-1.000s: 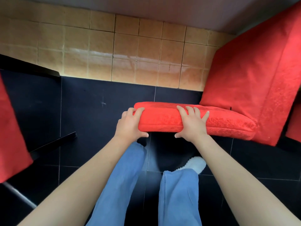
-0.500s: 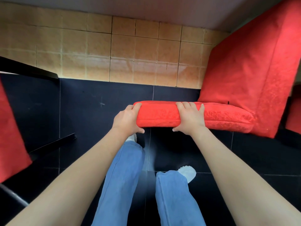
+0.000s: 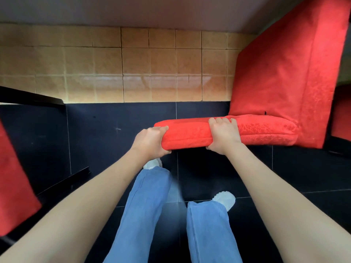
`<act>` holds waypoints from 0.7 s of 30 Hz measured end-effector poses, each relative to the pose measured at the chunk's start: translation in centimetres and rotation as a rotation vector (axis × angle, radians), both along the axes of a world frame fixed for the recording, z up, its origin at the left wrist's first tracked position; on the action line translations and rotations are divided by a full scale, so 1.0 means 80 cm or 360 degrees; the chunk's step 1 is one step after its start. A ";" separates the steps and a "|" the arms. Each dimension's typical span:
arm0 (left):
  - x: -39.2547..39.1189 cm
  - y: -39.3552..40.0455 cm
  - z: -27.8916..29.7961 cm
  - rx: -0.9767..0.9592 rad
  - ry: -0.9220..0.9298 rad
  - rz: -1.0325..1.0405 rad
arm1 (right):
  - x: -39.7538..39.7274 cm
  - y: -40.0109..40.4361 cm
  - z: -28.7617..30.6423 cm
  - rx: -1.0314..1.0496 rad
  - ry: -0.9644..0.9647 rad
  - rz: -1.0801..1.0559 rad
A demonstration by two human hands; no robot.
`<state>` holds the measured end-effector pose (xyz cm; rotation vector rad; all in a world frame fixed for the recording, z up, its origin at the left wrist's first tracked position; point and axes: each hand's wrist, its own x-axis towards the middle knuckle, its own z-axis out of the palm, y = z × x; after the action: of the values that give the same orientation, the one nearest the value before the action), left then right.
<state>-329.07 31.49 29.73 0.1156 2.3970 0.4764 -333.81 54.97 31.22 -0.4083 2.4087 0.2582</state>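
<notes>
1. Gripping a red seat cushion [image 3: 190, 134] with both hands. It lies just off centre toward 3 o'clock, over the black floor [image 3: 114, 149]. Its underside is hidden, so I cannot tell what supports it.
2. The cushion's far end at 3 o'clock meets a red chair back [image 3: 284, 73]. I cannot tell if they are joined or only touching.
3. The chair back, tilted, is cut off by the frame edge at 1 to 2 o'clock.
4. Another red cushion [image 3: 13, 177] at 9 o'clock is cut off by the left edge, and a black frame [image 3: 62, 184] beside it is partly hidden.
5. One white shoe [image 3: 152, 164] is mostly hidden under the left wrist and the jeans [image 3: 144, 205]. The other shoe [image 3: 225, 201] shows at 5 o'clock.
6. The left hand [image 3: 150, 142] clamps the cushion's near corner at 9 o'clock, with fingers [image 3: 161, 128] curled over the top and the thumb underneath.
7. The right hand [image 3: 222, 136] grasps the front edge further toward 3 o'clock, fingers wrapped over the top and thumb tucked below.
8. Both forearms are stretched forward, reaching in from 7 and 5 o'clock.
9. A tan tiled wall [image 3: 133, 73] is at 12 o'clock.
</notes>
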 end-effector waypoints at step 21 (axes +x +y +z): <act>0.006 -0.129 0.110 -0.0284 -0.0073 -0.0210 | 0.030 -0.127 0.078 -0.0171 0.0144 0.0256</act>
<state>-328.61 21.16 38.53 0.1798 2.3565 0.2008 -331.42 44.82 37.45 -0.6541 2.4887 0.2230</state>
